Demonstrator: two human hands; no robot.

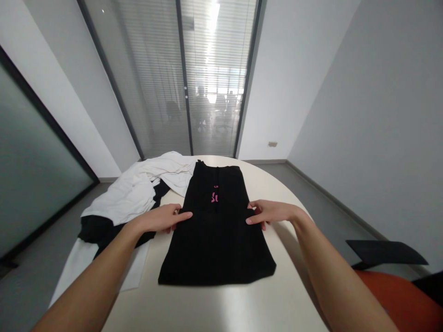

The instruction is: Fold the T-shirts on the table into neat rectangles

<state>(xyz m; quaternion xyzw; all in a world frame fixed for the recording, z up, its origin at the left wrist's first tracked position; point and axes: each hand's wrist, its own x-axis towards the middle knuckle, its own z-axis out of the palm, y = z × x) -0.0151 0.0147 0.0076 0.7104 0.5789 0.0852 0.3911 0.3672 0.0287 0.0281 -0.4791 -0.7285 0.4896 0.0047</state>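
A black garment [218, 249] with pink lettering lies folded into a long shape on the table. It looks like a T-shirt, though folds hide its full outline. At its left edge, my left hand [166, 217] pinches the cloth, thumb on top and fingers beneath. Across from it, my right hand [268, 212] grips the right edge the same way. The lower part is doubled over below the lettering, with a fold line running between both thumbs.
White clothing [138, 184] is heaped with black cloth [95, 229] on the left of the pale round-ended table [180, 309]. An orange and black chair [398, 295] stands at the right. A blinds-covered glass partition [155, 92] rises beyond the table.
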